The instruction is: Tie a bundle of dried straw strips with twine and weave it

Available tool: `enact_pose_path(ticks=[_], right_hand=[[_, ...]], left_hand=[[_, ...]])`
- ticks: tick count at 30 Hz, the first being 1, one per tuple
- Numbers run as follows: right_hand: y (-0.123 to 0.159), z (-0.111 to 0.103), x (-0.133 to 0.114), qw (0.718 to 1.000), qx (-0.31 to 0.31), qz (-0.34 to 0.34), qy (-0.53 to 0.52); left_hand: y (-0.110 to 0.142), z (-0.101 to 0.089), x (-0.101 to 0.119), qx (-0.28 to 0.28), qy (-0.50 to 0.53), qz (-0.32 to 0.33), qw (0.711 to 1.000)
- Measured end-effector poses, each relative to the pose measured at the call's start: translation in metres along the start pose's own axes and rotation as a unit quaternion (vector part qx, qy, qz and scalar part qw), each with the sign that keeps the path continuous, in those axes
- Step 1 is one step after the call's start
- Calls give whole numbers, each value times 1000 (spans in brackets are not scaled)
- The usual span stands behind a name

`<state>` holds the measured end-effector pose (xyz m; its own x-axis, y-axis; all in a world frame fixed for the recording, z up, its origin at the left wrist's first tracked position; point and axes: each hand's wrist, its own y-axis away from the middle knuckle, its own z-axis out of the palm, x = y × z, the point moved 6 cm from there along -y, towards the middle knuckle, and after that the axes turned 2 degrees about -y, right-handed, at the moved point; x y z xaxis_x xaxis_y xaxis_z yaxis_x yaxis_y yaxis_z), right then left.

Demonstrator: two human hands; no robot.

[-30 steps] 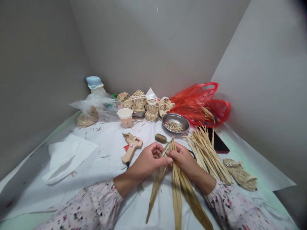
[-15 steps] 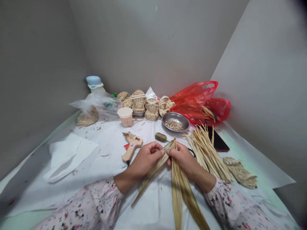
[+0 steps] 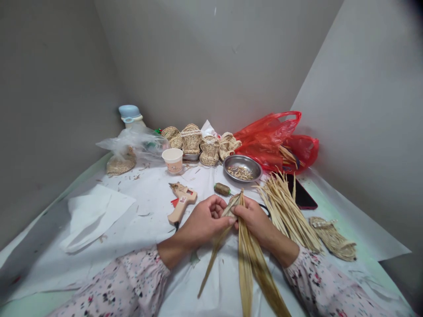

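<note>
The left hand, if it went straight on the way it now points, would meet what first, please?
Most likely the strips, which the left hand is touching, and then perhaps the right hand; depth there is hard to judge.

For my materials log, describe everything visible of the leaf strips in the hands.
The leaf strips look dry and flat, tan to olive-brown, streaked lengthwise. They meet in a narrow tip, below which the left hand and right hand pinch them. One strip slants down leftward, tapering to a point; the others run past the picture's bottom edge. How the tip is joined cannot be made out.
</note>
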<state>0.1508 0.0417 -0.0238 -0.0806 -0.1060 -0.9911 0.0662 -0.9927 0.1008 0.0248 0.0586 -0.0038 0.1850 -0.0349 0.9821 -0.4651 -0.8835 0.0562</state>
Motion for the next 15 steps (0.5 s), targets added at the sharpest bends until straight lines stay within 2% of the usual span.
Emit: enact_pose_path(ticks=[8,15], right_hand=[[0,0,-4,999,18,-13,30],[0,-1,-6,997,23,-14,66]], left_hand=[[-1,-1,-4,-5,-14,8,1000],[3,-6,4,29,-71,38,996]])
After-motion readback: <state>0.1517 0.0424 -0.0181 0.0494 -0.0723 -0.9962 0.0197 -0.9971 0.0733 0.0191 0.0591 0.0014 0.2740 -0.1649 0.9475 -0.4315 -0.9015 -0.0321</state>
